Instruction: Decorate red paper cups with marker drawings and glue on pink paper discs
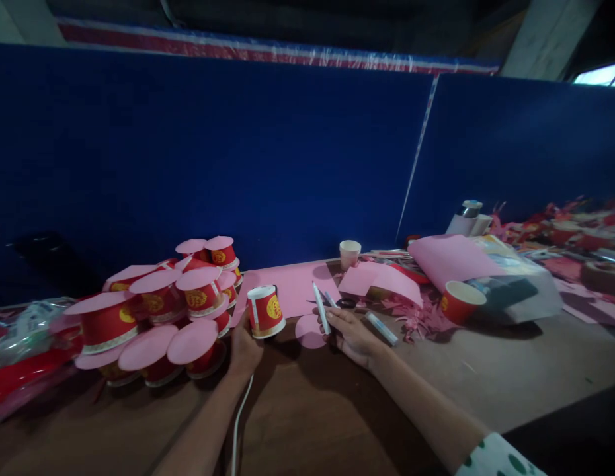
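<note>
In my left hand (245, 347) is a red paper cup (260, 316) with a gold emblem, turned upside down so its white base faces up. My fingers close around its left side. My right hand (354, 336) pinches a slim white pen-shaped tube (321, 309), tilted over the table. Just below its tip end lies a round pink paper disc (310, 332). Behind both hands a large pink paper sheet (295, 284) is spread out. A white capped tube (381, 328) rests to the right of my right hand.
Several red cups topped with pink discs (198, 279) are stacked at left, beside clear plastic wrapping (27, 330). A white cup (350, 252), a tilted red cup (461, 302) and pink paper scraps (421, 317) lie at right. A white cable (241, 416) crosses the front. A blue partition (268, 152) stands behind.
</note>
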